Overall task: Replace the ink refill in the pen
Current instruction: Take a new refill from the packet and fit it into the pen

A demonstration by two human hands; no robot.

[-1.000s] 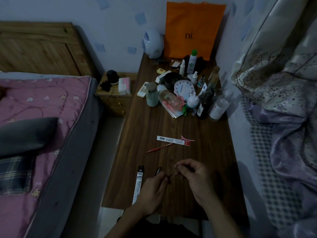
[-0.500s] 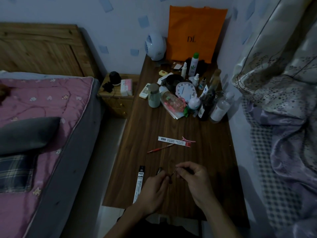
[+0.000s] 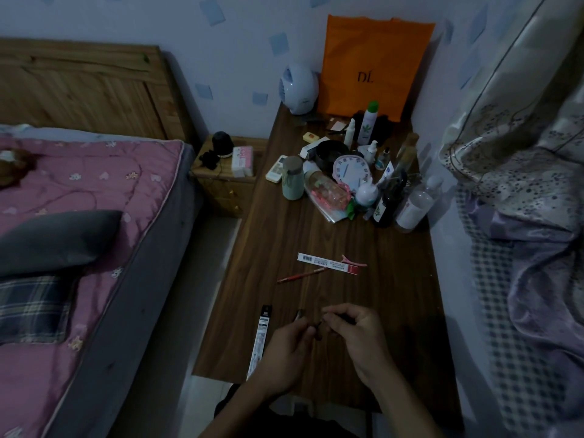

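1. The right hand (image 3: 360, 339) has curled fingers (image 3: 335, 310) that pinch one end of a slim dark pen (image 3: 318, 327).
2. The left hand (image 3: 289, 350) grips the other end with bent fingers, above the near end of the dark wooden table (image 3: 395, 295).
3. A thin red ink refill (image 3: 301, 275) lies further back, just beside a white-and-red packet (image 3: 328, 263).
4. A black-and-white packet (image 3: 260, 339) lies just left of the left hand.

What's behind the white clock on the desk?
A black round container sits just behind the clock, its near edge covered, contents unreadable. A green-capped spray can stands farther back.
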